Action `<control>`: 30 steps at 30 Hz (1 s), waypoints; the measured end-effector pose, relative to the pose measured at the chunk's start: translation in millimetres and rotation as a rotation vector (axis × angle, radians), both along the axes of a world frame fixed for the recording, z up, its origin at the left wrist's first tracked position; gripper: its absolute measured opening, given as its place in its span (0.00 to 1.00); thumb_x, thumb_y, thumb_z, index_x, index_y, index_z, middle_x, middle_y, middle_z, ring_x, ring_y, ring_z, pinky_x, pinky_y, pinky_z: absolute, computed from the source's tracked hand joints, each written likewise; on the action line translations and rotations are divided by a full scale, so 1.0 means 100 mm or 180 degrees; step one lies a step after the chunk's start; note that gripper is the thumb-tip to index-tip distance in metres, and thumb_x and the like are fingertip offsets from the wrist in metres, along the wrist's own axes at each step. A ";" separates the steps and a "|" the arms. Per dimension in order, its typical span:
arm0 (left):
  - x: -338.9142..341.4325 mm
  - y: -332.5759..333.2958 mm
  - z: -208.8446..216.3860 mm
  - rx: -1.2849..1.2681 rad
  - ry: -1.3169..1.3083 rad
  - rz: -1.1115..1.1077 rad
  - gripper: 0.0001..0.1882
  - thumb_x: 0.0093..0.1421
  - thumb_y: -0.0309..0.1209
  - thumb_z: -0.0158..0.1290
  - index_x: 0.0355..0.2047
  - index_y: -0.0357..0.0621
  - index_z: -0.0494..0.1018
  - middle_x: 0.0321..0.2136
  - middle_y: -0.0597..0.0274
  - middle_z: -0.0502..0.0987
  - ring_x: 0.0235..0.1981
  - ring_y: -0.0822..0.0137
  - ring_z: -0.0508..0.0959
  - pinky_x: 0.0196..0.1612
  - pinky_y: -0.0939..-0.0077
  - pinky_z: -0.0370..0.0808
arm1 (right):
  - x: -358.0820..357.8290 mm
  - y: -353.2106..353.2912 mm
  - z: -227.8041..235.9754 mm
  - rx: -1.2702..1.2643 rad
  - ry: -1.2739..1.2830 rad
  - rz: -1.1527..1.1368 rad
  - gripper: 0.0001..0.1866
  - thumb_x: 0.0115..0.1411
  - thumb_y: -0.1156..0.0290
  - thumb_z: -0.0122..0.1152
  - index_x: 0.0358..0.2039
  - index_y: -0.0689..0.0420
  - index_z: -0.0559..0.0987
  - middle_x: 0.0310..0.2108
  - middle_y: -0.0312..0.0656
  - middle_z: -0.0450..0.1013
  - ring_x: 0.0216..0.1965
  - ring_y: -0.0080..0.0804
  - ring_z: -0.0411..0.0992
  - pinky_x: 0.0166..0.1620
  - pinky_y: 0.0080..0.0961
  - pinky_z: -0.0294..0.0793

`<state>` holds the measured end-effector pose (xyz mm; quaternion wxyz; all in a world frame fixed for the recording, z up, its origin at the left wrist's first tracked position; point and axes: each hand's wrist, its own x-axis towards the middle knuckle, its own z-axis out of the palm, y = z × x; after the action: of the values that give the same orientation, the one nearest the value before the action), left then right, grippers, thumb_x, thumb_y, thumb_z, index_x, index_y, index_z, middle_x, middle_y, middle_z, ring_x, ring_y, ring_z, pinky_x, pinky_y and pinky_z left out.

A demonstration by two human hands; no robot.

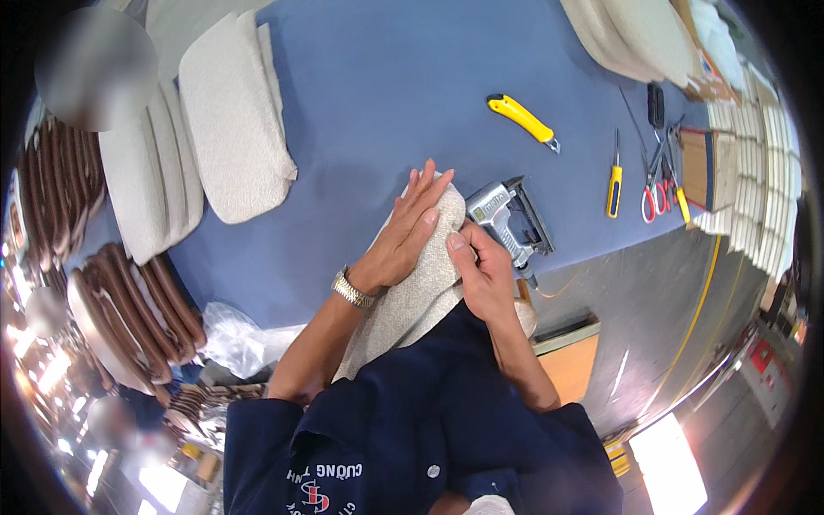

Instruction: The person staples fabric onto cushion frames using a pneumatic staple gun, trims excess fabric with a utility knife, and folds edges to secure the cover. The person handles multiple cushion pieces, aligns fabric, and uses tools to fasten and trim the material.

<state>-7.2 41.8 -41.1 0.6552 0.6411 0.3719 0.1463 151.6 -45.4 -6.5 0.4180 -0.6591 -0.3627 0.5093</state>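
A beige fabric-covered cushion (412,305) rests against me at the near edge of the table, its rounded end on the blue top. My left hand (403,227), with a metal watch at the wrist, lies flat across the cushion with its fingers stretched toward the far end. On the other side, my right hand (482,270) pinches the cushion's edge between thumb and bent fingers. Just right of that hand lies a silver staple gun (506,219) with a hose fitting. Farther off is a yellow utility knife (522,118). The cushion's underside is hidden.
A yellow-handled screwdriver (614,189), red-handled scissors (657,193) and pliers (678,184) lie at the right. Beige cushions (233,120) are stacked on the left, with brown-edged ones (142,313) nearer. A clear plastic bag (236,339) sits at the left table edge.
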 end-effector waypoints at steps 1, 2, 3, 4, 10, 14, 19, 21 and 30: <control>0.00 0.02 0.04 0.0004 -0.0005 -0.0031 0.33 0.80 0.45 0.32 0.78 0.41 0.50 0.80 0.45 0.39 0.80 0.46 0.33 0.78 0.51 0.34 | 0.00 0.04 0.03 -0.0088 -0.0076 0.0006 0.15 0.72 0.65 0.60 0.31 0.62 0.75 0.30 0.40 0.75 0.27 0.25 0.66 0.33 0.28 0.67; 0.01 0.03 0.05 0.0002 0.0009 -0.0064 0.33 0.80 0.45 0.32 0.78 0.41 0.50 0.80 0.44 0.39 0.80 0.45 0.33 0.78 0.51 0.35 | 0.01 0.06 0.04 -0.0179 -0.0157 0.0025 0.16 0.72 0.64 0.60 0.31 0.62 0.74 0.28 0.40 0.74 0.26 0.25 0.66 0.32 0.29 0.67; 0.02 0.05 0.05 0.0002 0.0022 -0.0091 0.33 0.80 0.45 0.32 0.78 0.40 0.50 0.80 0.44 0.39 0.80 0.45 0.34 0.78 0.51 0.35 | -0.02 0.09 0.02 -0.0066 -0.0245 -0.0062 0.17 0.73 0.61 0.59 0.30 0.61 0.74 0.23 0.40 0.71 0.22 0.28 0.65 0.28 0.31 0.65; 0.02 0.07 0.04 0.0003 0.0034 -0.0113 0.33 0.80 0.46 0.32 0.78 0.39 0.50 0.80 0.44 0.39 0.80 0.44 0.34 0.78 0.51 0.35 | -0.02 0.09 0.02 -0.0062 -0.0251 -0.0088 0.17 0.73 0.61 0.59 0.31 0.61 0.75 0.23 0.41 0.71 0.22 0.28 0.64 0.28 0.31 0.65; 0.00 0.07 -0.06 0.0062 -0.0081 -0.0117 0.32 0.79 0.49 0.34 0.79 0.57 0.51 0.81 0.52 0.38 0.80 0.40 0.34 0.74 0.31 0.35 | -0.08 0.20 0.03 -0.0129 -0.0299 -0.0298 0.15 0.72 0.64 0.59 0.30 0.62 0.76 0.19 0.39 0.68 0.20 0.23 0.62 0.25 0.29 0.63; 0.00 0.10 -0.07 0.0016 -0.0062 -0.0142 0.32 0.78 0.49 0.36 0.79 0.57 0.52 0.81 0.52 0.38 0.80 0.39 0.34 0.74 0.31 0.35 | -0.08 0.20 -0.03 -0.0162 -0.0053 -0.0419 0.13 0.70 0.70 0.60 0.28 0.62 0.76 0.19 0.37 0.68 0.22 0.17 0.61 0.25 0.26 0.63; 0.02 0.11 -0.10 -0.0042 -0.0138 -0.0100 0.32 0.78 0.47 0.38 0.78 0.57 0.53 0.81 0.52 0.39 0.80 0.39 0.34 0.74 0.31 0.35 | -0.08 0.20 -0.09 -0.0049 -0.0047 -0.0493 0.11 0.68 0.75 0.61 0.28 0.63 0.75 0.20 0.34 0.69 0.24 0.15 0.61 0.28 0.23 0.64; 0.02 0.16 -0.08 -0.0072 -0.0102 -0.0136 0.32 0.78 0.46 0.38 0.78 0.57 0.53 0.81 0.51 0.39 0.80 0.39 0.34 0.74 0.31 0.35 | -0.08 0.23 -0.06 -0.0131 -0.0078 -0.0450 0.12 0.70 0.76 0.60 0.27 0.63 0.75 0.22 0.31 0.70 0.28 0.14 0.62 0.32 0.20 0.66; 0.06 0.10 0.03 0.0124 0.0077 -0.0171 0.33 0.77 0.43 0.40 0.79 0.54 0.50 0.80 0.48 0.37 0.80 0.37 0.34 0.74 0.29 0.38 | -0.08 0.22 -0.14 -0.0101 0.0037 -0.0749 0.12 0.66 0.75 0.65 0.26 0.65 0.76 0.19 0.32 0.70 0.25 0.12 0.61 0.27 0.20 0.63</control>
<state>-1.6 52.2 -38.4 0.6418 0.6652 0.3595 0.1281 143.1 -23.0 -20.7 0.4665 -0.7006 -0.2724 0.4661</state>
